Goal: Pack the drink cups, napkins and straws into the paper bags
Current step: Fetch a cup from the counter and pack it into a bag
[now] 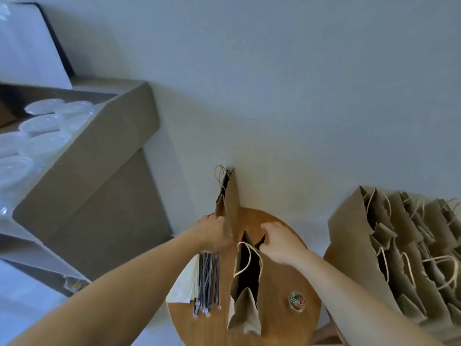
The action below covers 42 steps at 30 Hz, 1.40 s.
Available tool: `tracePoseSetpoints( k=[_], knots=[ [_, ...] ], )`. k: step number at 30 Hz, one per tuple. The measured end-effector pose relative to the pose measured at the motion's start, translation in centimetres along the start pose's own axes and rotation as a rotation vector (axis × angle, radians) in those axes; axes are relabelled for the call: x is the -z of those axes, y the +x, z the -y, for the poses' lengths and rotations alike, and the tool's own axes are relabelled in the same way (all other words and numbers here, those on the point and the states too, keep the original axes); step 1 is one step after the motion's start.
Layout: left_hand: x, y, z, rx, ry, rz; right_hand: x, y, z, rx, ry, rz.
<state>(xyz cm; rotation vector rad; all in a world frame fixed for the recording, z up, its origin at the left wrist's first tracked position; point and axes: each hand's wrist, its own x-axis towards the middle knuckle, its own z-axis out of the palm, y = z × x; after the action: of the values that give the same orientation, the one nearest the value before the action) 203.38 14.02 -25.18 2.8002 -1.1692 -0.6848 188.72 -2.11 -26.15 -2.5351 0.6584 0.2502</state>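
Two brown paper bags stand on a round wooden table (282, 320). My left hand (212, 232) grips the side of the far bag (230, 196), which leans against the wall with its mouth narrow. My right hand (280, 242) pinches the far rim of the near bag (247, 288), whose mouth is open and dark inside. A bundle of wrapped straws (207, 283) lies on the table's left side, beside a stack of white napkins (184, 285). Clear lidded drink cups (42, 131) fill an open cardboard box at the left.
The cardboard box (99, 176) stands left of the table. Several more paper bags (399, 258) stand in a row at the right on a second wooden surface. A small round dish of coloured clips (296, 301) sits on the table's right side. A white wall is behind.
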Motion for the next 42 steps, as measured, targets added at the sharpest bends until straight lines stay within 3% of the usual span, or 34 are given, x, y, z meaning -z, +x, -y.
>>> tracePoseSetpoints(
  k=[10, 19, 24, 32, 42],
  knots=[
    [14.9, -4.7, 6.4, 0.148, 0.057, -0.345, 7.6, 4.4, 14.8, 0.360, -0.064, -0.167],
    [26.6, -11.7, 20.9, 0.294, 0.023, -0.624, 11.9, 8.3, 32.8, 0.653, -0.062, -0.314],
    [29.8, -13.2, 30.7, 0.372, -0.098, -0.641, 11.3, 12.1, 43.1, 0.710, -0.075, -0.316],
    [31.8, -11.9, 43.8, 0.442, -0.171, -0.600, 7.8, 21.0, 57.1, 0.671, -0.224, -0.171],
    [31.8, -8.5, 52.4, 0.419, -0.200, -0.527, 4.4, 31.2, 65.2, 0.525, -0.351, -0.101]
  ],
)
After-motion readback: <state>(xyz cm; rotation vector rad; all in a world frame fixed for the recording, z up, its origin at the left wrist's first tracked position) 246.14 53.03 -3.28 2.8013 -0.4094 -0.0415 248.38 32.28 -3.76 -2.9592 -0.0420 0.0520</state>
